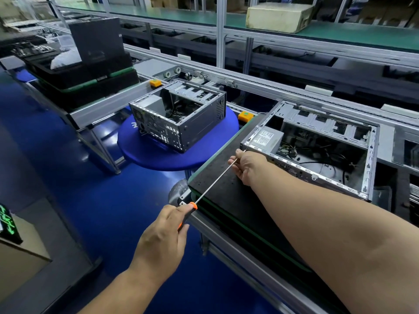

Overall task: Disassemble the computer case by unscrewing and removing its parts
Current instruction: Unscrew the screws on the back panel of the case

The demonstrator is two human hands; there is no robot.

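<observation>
An open computer case (322, 146) lies on its side on a black pallet (222, 177) at the right, its power supply (265, 139) and loose cables showing inside. My left hand (163, 236) grips the orange-and-black handle of a long screwdriver (212, 184). The thin shaft runs up and right to the case's near-left corner. My right hand (246, 165) closes around the shaft close to the tip, against the case's rear edge. The tip and any screw are hidden by my fingers.
A second open case (181, 118) stands on a round blue table (158, 157) to the left. Black trays and a dark box (95, 39) sit on the conveyor at far left. Orange stops (244, 116) mark the conveyor rail. Blue floor lies below.
</observation>
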